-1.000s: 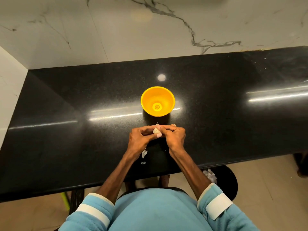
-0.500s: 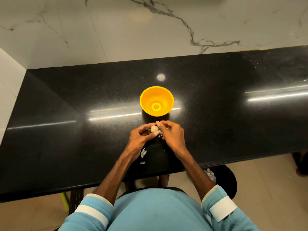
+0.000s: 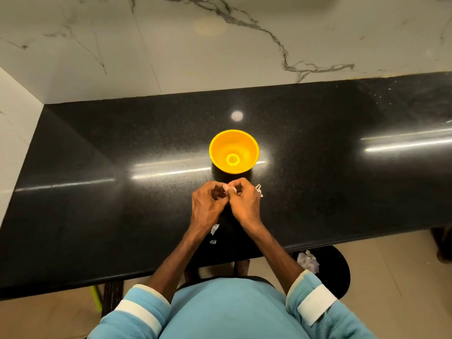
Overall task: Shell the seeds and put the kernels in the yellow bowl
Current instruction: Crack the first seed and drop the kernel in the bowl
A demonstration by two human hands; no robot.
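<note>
Nearest, shell scraps (image 3: 214,228) lay by the front edge of the worktop (image 3: 97,192). Next, left hand (image 3: 206,206) and right hand (image 3: 244,204), fingers curled, jointly pinched one seed (image 3: 231,189) mid-worktop. Just beyond stood the yellow bowl (image 3: 220,143), kernels not discernible. Judged best: split husk with thumbnails, hold kernel firmly.

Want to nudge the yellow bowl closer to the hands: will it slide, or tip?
The yellow bowl flares wide from a small base, so a push at the rim would probably tip it. It looks like thin plastic and almost empty, so it is likely light. On the glossy black counter, a low push should slide it easily.
</note>
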